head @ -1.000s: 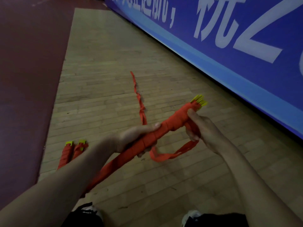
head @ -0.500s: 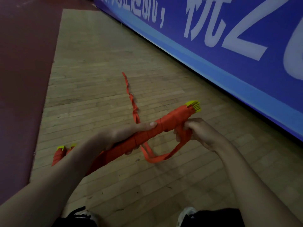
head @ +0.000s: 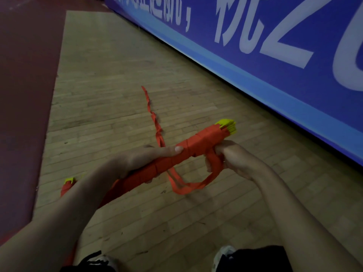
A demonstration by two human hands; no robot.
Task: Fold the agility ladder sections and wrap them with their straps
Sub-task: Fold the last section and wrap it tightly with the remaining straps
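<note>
- Bundle: folded ladder, red, held in the air between both hands over the floor; lies slantwise, near end low at the left, far end high at the right; red wraps run round most of its visible length
- Rung ends: yellow, stacked, sticking out of the bundle's far end; bare of wrapping
- Left hand: grip closed round the bundle's middle; thumb laid along the top, tip pointing toward the far end; fingers curled underneath, mostly hidden
- Right hand: grip a fist holding the strap just under the bundle, near the rung ends; knuckles touching the bundle's underside
- Strap: red, flat; drops from the right fist, hangs in a slack loop below the bundle between the two hands, rises again behind the bundle beside the left thumb; free end trails away across the floor, twisted, ending well ahead of the hands
- Second bundle: red with a yellow tip, lying on the floor at the left; partly hidden by the left forearm
- Floor: pale wood boards; dark red strip along the left
- Banner: blue, white lettering, running along the right edge of the boards
- Shoes: two, at the bottom edge; dark clothing above them
</note>
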